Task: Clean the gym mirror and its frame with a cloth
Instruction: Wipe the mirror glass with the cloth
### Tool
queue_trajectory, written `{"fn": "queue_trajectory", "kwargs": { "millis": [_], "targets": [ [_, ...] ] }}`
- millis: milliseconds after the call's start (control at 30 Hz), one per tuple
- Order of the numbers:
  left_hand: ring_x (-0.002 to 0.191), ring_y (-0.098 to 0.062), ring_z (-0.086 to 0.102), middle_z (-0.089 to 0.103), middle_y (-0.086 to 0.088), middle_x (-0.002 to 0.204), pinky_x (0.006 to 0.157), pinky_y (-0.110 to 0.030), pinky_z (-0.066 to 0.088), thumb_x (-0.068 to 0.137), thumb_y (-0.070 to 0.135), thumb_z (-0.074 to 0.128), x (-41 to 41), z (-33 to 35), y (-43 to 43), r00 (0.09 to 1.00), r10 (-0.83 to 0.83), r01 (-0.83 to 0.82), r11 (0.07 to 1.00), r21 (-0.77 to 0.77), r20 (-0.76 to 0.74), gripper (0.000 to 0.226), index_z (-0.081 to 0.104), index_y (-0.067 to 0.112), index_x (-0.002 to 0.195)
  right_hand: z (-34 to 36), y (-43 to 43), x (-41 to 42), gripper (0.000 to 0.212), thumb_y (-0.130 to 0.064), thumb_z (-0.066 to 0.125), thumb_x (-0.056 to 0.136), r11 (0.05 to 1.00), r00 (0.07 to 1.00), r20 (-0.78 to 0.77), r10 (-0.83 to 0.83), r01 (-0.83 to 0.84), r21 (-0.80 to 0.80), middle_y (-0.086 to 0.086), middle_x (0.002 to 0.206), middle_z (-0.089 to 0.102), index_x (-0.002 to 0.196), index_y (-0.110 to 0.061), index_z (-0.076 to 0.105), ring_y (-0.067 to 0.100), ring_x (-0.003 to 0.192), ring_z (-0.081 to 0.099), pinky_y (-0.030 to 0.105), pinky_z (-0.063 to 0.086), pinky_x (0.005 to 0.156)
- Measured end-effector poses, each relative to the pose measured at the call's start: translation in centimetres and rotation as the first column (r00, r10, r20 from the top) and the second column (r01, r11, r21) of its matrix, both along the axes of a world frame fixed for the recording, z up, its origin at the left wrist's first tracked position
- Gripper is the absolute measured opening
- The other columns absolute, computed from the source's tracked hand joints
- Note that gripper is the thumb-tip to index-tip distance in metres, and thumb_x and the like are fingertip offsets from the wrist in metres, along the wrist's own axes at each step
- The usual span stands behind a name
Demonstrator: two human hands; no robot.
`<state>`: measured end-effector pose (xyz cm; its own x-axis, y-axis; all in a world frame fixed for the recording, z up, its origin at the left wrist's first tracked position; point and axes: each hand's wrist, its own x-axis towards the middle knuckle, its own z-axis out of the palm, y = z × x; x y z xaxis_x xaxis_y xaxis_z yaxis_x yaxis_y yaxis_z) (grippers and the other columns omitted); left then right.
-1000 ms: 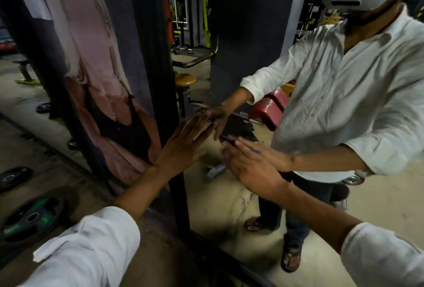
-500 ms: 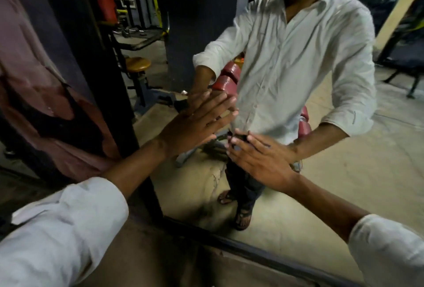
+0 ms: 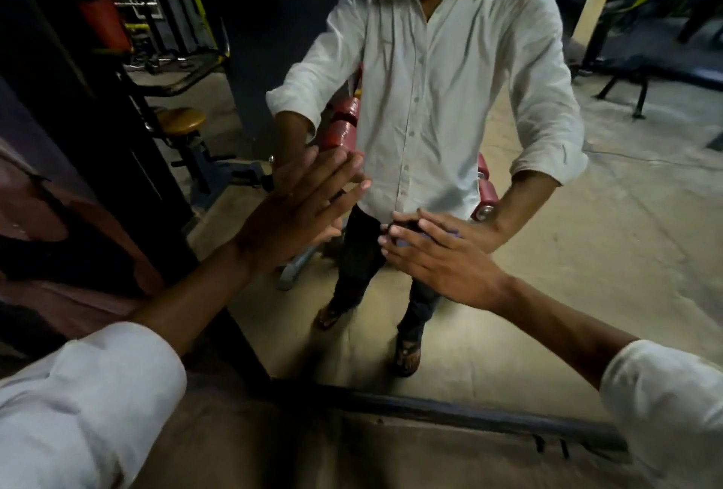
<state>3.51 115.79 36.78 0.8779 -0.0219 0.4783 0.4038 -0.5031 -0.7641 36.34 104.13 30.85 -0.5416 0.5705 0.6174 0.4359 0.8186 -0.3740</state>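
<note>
Head view, setting: We look down at a gym mirror point(image 3: 587, 254) in dim light. Its dark frame point(image 3: 450, 410) runs as a rail along the bottom edge and as an upright post on the left.
Left hand: The left hand point(image 3: 297, 214) lies flat on the glass just right of the post, palm to the mirror. Its fingers are straight and close together and grasp nothing, and they meet their own reflection.
Right hand: The right hand point(image 3: 442, 254) sits lower and to the right, apart from the left. Its fingers are extended and slightly spread, pressing toward the glass rather than clenching.
Cloth: We make out only a small dark patch of cloth point(image 3: 407, 229) at the right hand's fingertips, pinned between that hand and the mirror. Most of it is hidden, so we cannot tell its shape.
Sleeves: 2 white cuffs fill the lower corners, the left sleeve point(image 3: 78, 402) and the right sleeve point(image 3: 665, 402).
Reflection: The glass shows a person in a white shirt point(image 3: 430, 78), dark trousers and sandals, standing on a pale floor.
Behind the figure: Red padded rollers point(image 3: 340, 128) and a stool point(image 3: 182, 121) with a round brown seat appear in the mirror.
Left of the post: We see a reddish-brown printed panel point(image 3: 58, 254).
</note>
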Motion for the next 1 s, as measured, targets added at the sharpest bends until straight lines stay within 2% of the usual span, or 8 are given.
{"fn": "queue_trajectory", "kwargs": {
  "millis": [100, 167, 233, 333, 433, 700, 867, 1000],
  "targets": [
    [0.161, -0.04, 0.021, 0.017, -0.021, 0.175, 0.128, -0.057, 0.03, 0.103, 0.064, 0.047, -0.2, 0.2, 0.9, 0.999, -0.005, 0.009, 0.996, 0.092, -0.04, 0.09, 0.017, 0.012, 0.17, 4.7, -2.4, -3.5, 0.054, -0.028, 0.042, 0.114, 0.923, 0.934, 0.069, -0.349, 0.33, 0.198, 0.006, 0.171, 0.031, 0.165, -0.023, 0.027, 0.026, 0.16, 0.022, 0.047, 0.02, 0.129],
    [0.162, -0.039, 0.017, 0.012, -0.02, 0.176, 0.13, -0.057, 0.023, 0.102, 0.063, 0.051, -0.6, -0.1, 1.5, 0.999, -0.021, 0.025, 0.996, 0.084, -0.048, 0.093, 0.014, 0.012, 0.17, 5.7, -2.9, -6.4, 0.052, -0.017, 0.033, 0.111, 0.59, 0.626, 0.115, -0.771, 0.636, 0.498, 0.01, 0.173, 0.024, 0.162, -0.014, 0.036, 0.031, 0.162, 0.013, 0.058, 0.011, 0.129],
    [0.163, -0.038, 0.015, 0.009, -0.019, 0.177, 0.13, -0.058, 0.021, 0.103, 0.06, 0.053, -1.7, -0.4, 2.4, 0.998, -0.034, 0.038, 0.996, 0.075, -0.057, 0.093, 0.012, 0.012, 0.171, 5.1, -2.1, -8.7, 0.056, -0.013, 0.036, 0.108, 0.426, 0.477, 0.085, -0.875, 0.674, 0.604, 0.01, 0.175, 0.016, 0.164, -0.015, 0.031, 0.035, 0.162, 0.009, 0.064, 0.013, 0.127],
    [0.163, -0.037, 0.014, 0.006, -0.019, 0.177, 0.13, -0.059, 0.02, 0.102, 0.058, 0.056, -4.6, 0.0, 4.3, 0.996, -0.061, 0.066, 0.996, 0.062, -0.071, 0.094, 0.011, 0.012, 0.171, 1.0, -0.2, -11.8, 0.068, -0.013, 0.058, 0.102, 0.453, 0.438, 0.21, -0.874, 0.581, 0.676, 0.012, 0.173, 0.021, 0.165, -0.01, 0.031, 0.034, 0.161, 0.01, 0.055, 0.002, 0.131],
    [0.163, -0.038, 0.014, 0.005, -0.02, 0.177, 0.128, -0.061, 0.024, 0.1, 0.059, 0.058, -8.1, 1.0, 6.8, 0.995, -0.073, 0.077, 0.995, 0.058, -0.065, 0.098, 0.01, 0.011, 0.171, -1.3, 1.2, -14.8, 0.063, -0.012, 0.047, 0.105, 0.546, 0.406, 0.377, -0.833, 0.492, 0.678, 0.01, 0.174, 0.022, 0.165, -0.012, 0.029, 0.033, 0.163, 0.006, 0.048, 0.0, 0.132],
    [0.164, -0.037, 0.012, 0.004, -0.019, 0.177, 0.129, -0.063, 0.018, 0.099, 0.06, 0.061, -15.6, 2.2, 11.8, 0.997, -0.072, 0.073, 0.996, 0.05, -0.022, 0.101, 0.009, 0.011, 0.171, 6.5, 5.9, -24.2, 0.052, -0.025, 0.028, 0.114, 0.309, 0.374, -0.029, -0.927, 0.806, 0.504, 0.02, 0.17, 0.027, 0.161, -0.004, 0.036, 0.04, 0.16, 0.009, 0.06, 0.012, 0.129],
    [0.164, -0.036, 0.01, 0.002, -0.018, 0.178, 0.129, -0.064, 0.019, 0.102, 0.05, 0.063, -19.5, 1.8, 13.9, 0.996, -0.08, 0.081, 0.997, 0.008, -0.038, 0.095, 0.009, 0.012, 0.171, 1.8, 8.8, -27.7, 0.062, -0.01, 0.038, 0.102, 0.47, 0.383, 0.282, -0.88, 0.61, 0.638, 0.011, 0.173, 0.023, 0.164, -0.01, 0.031, 0.034, 0.161, 0.016, 0.054, 0.012, 0.13],
    [0.164, -0.034, 0.013, 0.006, -0.015, 0.178, 0.131, -0.057, 0.02, 0.104, 0.048, 0.06, -21.7, 1.6, 15.4, 0.997, -0.082, 0.082, 0.997, 0.012, 0.008, 0.09, 0.011, 0.013, 0.171, 4.2, 9.7, -28.7, 0.062, -0.005, 0.05, 0.104, 0.439, 0.413, 0.202, -0.888, 0.63, 0.641, 0.011, 0.172, 0.027, 0.163, -0.009, 0.034, 0.035, 0.159, 0.023, 0.057, 0.019, 0.128]
  ]
}}
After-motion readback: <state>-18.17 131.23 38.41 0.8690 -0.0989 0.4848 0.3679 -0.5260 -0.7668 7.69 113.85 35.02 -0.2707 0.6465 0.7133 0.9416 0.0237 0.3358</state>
